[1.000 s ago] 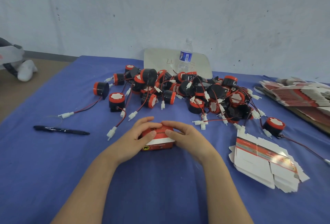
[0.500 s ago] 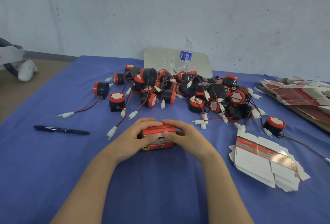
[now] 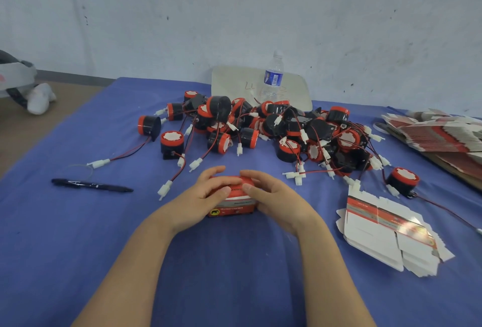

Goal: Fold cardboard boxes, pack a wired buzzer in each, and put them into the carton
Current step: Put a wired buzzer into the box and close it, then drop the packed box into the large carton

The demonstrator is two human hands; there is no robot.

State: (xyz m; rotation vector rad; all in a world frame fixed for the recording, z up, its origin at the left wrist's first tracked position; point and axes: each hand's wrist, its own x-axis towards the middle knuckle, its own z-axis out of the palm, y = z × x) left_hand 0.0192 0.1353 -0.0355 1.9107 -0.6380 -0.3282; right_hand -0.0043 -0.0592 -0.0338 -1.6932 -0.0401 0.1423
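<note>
Far left, beyond the table's edge, a grey-and-white object [image 3: 23,84] lies on the floor; on the blue-covered table [image 3: 65,235] a black pen [image 3: 91,185] lies at near left, well apart from the hands; a heap of wired buzzers [image 3: 273,128], black with red caps, spreads across the far middle, its white connectors trailing toward the near side; at centre the left hand [image 3: 200,196] and right hand [image 3: 276,200] each clasp one end of the red box [image 3: 232,202], fingers curled over its top and hiding both ends; the box rests on the cloth just near of the heap; behind the heap a water bottle [image 3: 272,76] stands before a pale board [image 3: 234,84] leaning at the wall; near right lies a stack of flat boxes [image 3: 386,232], with a lone buzzer [image 3: 403,180] just beyond; far right lies a larger spread of flat cartons [image 3: 443,133].
</note>
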